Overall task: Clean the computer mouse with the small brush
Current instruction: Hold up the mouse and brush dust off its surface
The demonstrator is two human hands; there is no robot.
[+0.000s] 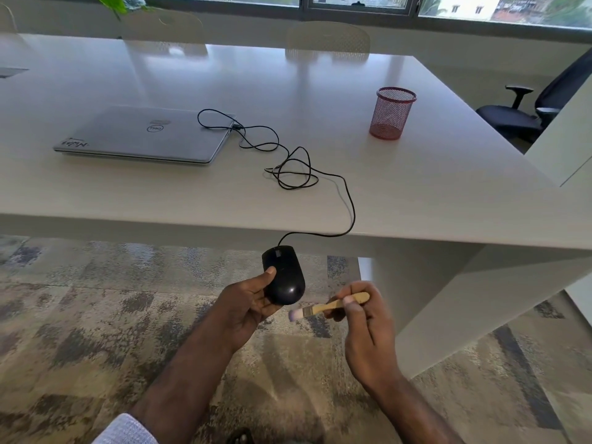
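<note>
A black wired computer mouse is held in front of the table's near edge, over the carpet, by my left hand, thumb on its left side. Its black cable runs up over the table edge and coils toward the laptop. My right hand grips a small wooden-handled brush. The pale bristles point left and sit just below and right of the mouse's rear end, blurred, close to it; I cannot tell whether they touch it.
A closed silver laptop lies on the white table at the left. A red mesh pen cup stands at the right. Chairs line the far side, and a black office chair sits at the right. Patterned carpet is below.
</note>
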